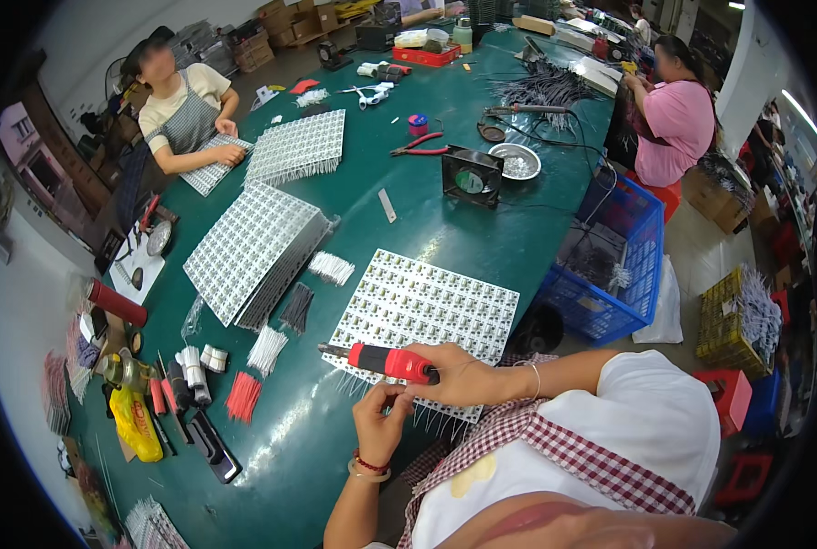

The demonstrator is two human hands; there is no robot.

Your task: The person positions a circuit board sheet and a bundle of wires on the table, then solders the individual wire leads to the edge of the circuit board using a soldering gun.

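My right hand (pixel 462 377) is closed round a red and black soldering iron (pixel 381 360), its metal tip pointing left. Below the iron's handle, the fingers of my left hand (pixel 378 428) are pinched together; whatever is between them is too small to make out. Both hands are over the near edge of a white panel of small circuit boards (pixel 436 306), with thin wires sticking out along that edge. Left of the panel lie bundles of white wires (pixel 267 350), dark wires (pixel 297 308) and red wires (pixel 243 396).
A tall stack of panels (pixel 258 242) stands to the left. Beyond the panel are a black fan (pixel 472 177), a metal bowl (pixel 520 162) and red-handled pliers (pixel 419 146). A blue crate (pixel 628 306) stands at right. Two people work across the green table (pixel 335 439).
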